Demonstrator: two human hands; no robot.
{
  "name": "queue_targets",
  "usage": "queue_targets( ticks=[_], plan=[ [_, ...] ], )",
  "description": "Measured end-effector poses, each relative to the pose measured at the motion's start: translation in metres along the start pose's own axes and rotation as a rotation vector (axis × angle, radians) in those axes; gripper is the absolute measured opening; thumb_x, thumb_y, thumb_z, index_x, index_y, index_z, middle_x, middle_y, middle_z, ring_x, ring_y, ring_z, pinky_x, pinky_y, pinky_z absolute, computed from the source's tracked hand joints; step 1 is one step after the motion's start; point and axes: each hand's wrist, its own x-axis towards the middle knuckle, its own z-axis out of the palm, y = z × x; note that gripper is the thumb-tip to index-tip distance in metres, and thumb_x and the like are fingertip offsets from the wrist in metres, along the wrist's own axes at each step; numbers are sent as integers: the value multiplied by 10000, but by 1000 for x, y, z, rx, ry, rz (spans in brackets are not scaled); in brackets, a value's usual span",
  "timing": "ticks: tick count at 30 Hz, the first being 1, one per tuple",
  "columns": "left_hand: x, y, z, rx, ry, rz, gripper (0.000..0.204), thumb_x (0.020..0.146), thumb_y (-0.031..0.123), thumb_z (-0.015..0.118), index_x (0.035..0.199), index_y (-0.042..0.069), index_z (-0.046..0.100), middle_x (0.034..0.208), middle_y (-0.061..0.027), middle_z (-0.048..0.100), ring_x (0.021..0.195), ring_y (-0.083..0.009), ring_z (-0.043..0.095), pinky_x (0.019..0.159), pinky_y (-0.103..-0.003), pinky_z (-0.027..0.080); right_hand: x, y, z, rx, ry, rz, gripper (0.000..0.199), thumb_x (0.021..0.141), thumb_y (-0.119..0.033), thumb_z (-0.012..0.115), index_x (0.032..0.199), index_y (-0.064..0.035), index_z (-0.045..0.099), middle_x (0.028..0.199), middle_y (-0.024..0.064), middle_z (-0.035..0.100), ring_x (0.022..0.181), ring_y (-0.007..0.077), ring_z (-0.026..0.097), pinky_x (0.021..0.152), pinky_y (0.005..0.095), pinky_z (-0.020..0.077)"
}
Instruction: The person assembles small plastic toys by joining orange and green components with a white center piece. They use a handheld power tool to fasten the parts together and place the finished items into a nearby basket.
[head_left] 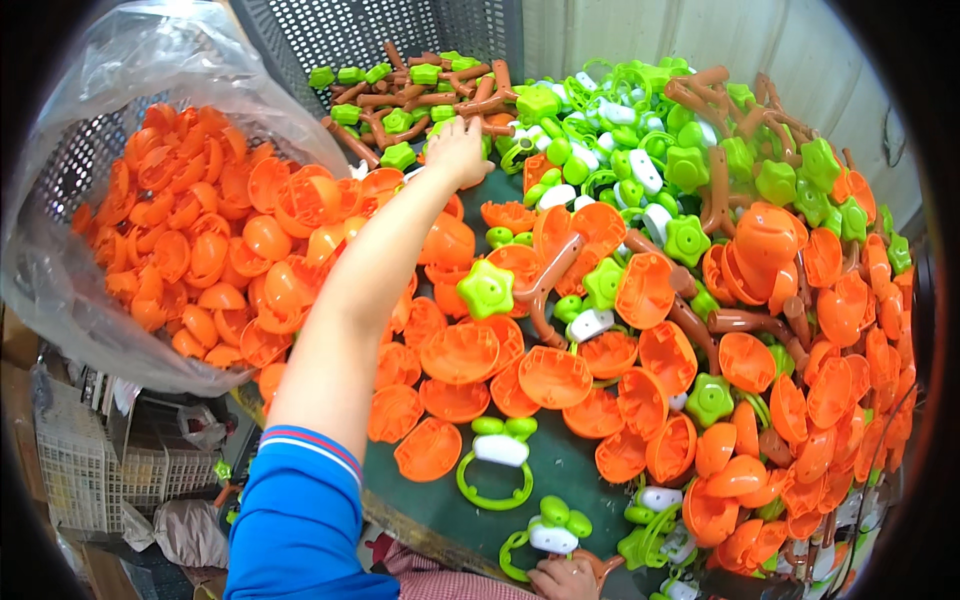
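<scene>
Left arm (350,285): stretched far out over the bench (565,460)
Left hand (460,152): palm down, at the pile of brown sticks (349,142); cannot tell if its grip holds one
Right hand (563,578): low down, bent fingers by a white piece (553,540); grip partly hidden, cannot tell

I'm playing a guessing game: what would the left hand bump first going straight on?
Probably the brown branch-shaped pieces just ahead of the left hand, though depth is unclear.
</scene>
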Motion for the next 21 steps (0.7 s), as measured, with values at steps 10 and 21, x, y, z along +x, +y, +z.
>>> queue_targets(
  ticks=[10, 21],
  plan=[
    [79, 2, 29, -28, 124, 92, 651, 904, 214, 558, 1492, 156, 283, 1036, -149, 686, 976, -276, 660, 926, -449, 466, 2, -14, -17, 207, -67, 133, 358, 694, -251, 610, 1001, -81, 682, 1046, 89, 636, 936, 265, 611, 813, 449, 416],
    [-152, -21, -148, -1807, 349, 43, 147, 858, 76, 697, 995, 23, 683, 889, -50, 676, 796, -150, 641, 731, -270, 546, 13, -10, -17, 61, -43, 97, 195, 742, -130, 679, 935, -132, 654, 961, 29, 622, 887, 210, 614, 777, 412, 420]
  ],
)
